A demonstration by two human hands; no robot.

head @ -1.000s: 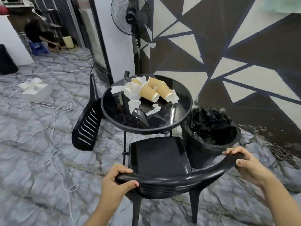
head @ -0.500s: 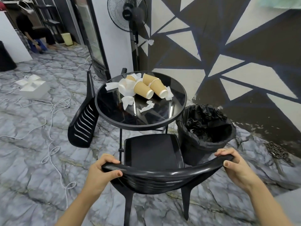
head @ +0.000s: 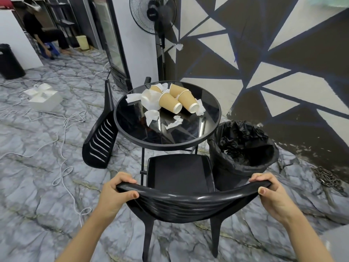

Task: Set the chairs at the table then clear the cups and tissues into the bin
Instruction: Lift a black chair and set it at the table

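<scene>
Two hands on the near chair (head: 179, 174): left hand (head: 115, 193) and right hand (head: 272, 193) each have a closed grip on an end of the curved top rail, fingers over the front, thumbs on the back. Chair is glossy black plastic, ribbed backrest, matte square seat, upright on its legs, seat front just under the edge of the worktop (head: 137, 127). Worktop is round, black reflective glass with a black rim. Four tan ribbed paper cups (head: 170, 102) with white rims lie tipped over in a cluster at its far side, crumpled white tissues (head: 151, 115) around and under them, one scrap nearer the middle. Second black chair (head: 100, 140), slotted back, lies tipped against the worktop's left side. Bin (head: 243, 157) with black liner stands on the floor just right of the worktop, beside the near chair's seat.
</scene>
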